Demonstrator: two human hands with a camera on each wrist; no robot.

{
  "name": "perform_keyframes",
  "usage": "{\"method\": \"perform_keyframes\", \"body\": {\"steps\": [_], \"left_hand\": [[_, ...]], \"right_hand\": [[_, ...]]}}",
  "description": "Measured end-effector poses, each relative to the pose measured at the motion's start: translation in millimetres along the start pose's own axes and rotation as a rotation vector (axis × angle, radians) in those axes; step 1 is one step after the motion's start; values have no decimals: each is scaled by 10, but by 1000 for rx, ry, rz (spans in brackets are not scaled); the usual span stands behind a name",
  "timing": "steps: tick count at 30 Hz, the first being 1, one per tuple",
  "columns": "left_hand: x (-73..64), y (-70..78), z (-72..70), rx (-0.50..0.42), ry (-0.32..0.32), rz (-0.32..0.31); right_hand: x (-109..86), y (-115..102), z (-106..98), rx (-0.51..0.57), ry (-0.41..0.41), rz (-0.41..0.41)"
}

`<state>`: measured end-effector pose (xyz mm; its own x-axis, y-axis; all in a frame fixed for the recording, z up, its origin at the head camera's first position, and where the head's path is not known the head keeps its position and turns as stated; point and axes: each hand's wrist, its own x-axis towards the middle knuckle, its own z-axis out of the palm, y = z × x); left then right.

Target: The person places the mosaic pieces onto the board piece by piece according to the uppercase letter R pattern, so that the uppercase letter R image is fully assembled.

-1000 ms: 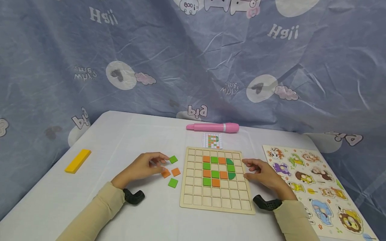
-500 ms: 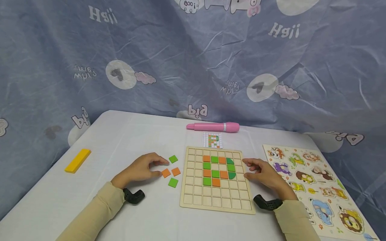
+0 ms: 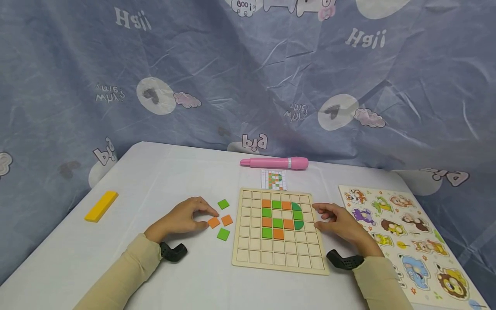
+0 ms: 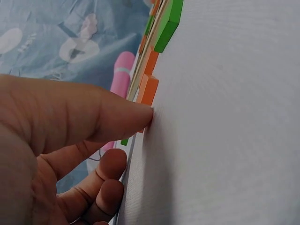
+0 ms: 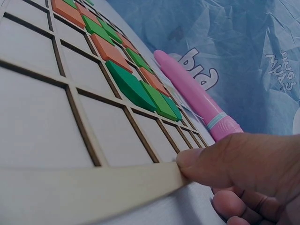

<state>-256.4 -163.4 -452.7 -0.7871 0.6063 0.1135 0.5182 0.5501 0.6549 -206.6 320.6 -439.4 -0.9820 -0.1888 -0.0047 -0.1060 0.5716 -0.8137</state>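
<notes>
My left hand [image 3: 182,216] lies at the small orange tile [image 3: 214,222], thumb tip at its near left edge and index fingertip by its upper corner. In the left wrist view the thumb overlaps the edge of that tile, which lies on the table. A second orange tile [image 3: 227,220] and two green tiles, one farther back [image 3: 223,204] and one nearer [image 3: 223,234], surround it. On the right, my right hand [image 3: 341,224] rests thumb and index fingertips at the right edge of the wooden grid board [image 3: 248,258]. Orange and green pieces fill several of its cells.
Behind the board lie a pattern card [image 3: 273,180] and a pink pen-shaped toy [image 3: 271,162]. A yellow block [image 3: 101,206] sits at the far left. An animal puzzle board [image 3: 391,258] occupies the right side, partly under the right forearm.
My left thumb has drawn back from over the orange tile to its left edge, and the index finger has come down toward it. The right hand stays at the board.
</notes>
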Motion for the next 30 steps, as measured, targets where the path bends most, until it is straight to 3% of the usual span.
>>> {"method": "perform_keyframes", "body": {"steps": [16,30], "left_hand": [[11,-58,52,16,102,25],[27,-38,63,-79,186,-25]], "right_hand": [[2,10,-3,-12,2,-2],[-3,-10,-1,-16,2,8]]}}
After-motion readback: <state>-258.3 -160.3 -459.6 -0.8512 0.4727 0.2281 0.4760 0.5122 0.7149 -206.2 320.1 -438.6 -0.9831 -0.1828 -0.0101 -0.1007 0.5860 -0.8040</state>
